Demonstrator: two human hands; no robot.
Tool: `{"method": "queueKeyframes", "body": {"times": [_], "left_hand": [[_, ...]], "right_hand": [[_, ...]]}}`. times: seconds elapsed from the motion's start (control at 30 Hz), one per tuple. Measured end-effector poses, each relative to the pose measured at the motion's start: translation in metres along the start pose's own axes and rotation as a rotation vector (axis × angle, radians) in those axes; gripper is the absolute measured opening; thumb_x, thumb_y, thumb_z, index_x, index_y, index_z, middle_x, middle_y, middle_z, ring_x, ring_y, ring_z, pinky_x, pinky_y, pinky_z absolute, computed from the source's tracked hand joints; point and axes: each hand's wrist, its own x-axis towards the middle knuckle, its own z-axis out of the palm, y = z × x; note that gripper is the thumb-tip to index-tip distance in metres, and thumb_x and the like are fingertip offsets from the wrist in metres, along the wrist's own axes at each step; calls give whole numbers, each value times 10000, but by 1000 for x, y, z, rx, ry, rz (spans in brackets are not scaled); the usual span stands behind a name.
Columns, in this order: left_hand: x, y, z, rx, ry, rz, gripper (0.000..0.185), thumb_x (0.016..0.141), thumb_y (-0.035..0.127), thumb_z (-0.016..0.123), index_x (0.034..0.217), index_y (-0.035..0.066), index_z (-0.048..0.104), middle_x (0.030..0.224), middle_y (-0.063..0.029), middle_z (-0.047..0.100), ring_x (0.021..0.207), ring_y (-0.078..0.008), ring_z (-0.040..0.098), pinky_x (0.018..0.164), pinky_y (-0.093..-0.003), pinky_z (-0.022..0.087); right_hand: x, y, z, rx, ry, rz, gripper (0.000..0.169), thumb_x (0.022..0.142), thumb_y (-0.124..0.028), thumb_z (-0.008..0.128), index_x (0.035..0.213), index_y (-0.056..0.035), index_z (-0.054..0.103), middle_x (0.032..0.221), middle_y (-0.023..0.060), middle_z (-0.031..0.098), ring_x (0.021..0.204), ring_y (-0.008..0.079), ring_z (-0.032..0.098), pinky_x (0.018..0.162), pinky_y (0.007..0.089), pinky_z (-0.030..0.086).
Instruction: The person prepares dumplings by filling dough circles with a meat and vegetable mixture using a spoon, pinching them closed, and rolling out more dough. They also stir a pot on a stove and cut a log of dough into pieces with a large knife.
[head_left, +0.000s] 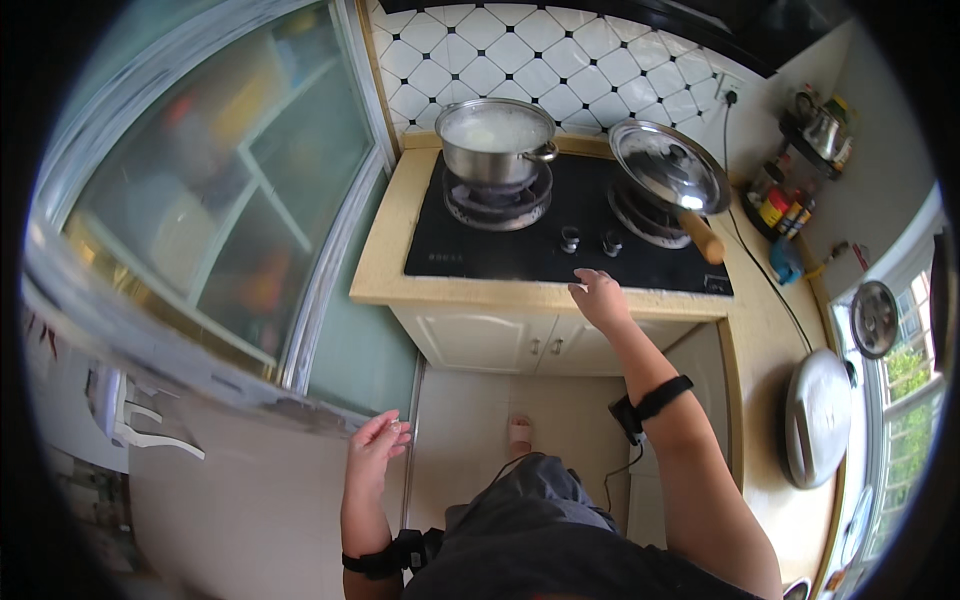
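My right hand (601, 297) is over the front edge of the black gas hob (495, 259), its fingers apart and just below the two control knobs; nothing is in it. At the left burner a stainless steel pot (491, 165) stands without a lid, with whitish, steamy or foamy contents. A wok with a wooden handle (703, 238) rests on the right burner under a shiny metal lid (664, 169). My left hand (379, 435) hangs low at the left with its fingers curled; whether something small is between the fingertips cannot be told.
A frosted glass sliding door (225, 187) stands at the left. On the right counter are a silver oval appliance (819, 420), a black cord (765, 277) and a blue object (785, 261). A corner rack (814, 150) holds a kettle and bottles. White cabinet doors (480, 341) are below the hob.
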Motion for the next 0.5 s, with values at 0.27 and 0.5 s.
{"method": "queueKeyframes", "body": {"times": [0.27, 0.5], "left_hand": [[94, 59, 60, 57, -55, 15, 342, 845, 187, 545, 1134, 7, 516, 973, -91, 611, 831, -142, 586, 709, -253, 458], [161, 80, 82, 94, -181, -28, 338, 845, 153, 550, 1139, -11, 513, 972, -91, 612, 829, -119, 581, 708, -231, 446]], "right_hand": [[136, 40, 27, -341, -25, -243, 407, 755, -227, 605, 1136, -114, 521, 1216, 111, 469, 1061, 299, 492, 856, 373, 447], [163, -3, 13, -397, -263, 174, 304, 798, -344, 555, 955, -87, 598, 976, 136, 608, 891, 301, 596, 752, 387, 491]]}}
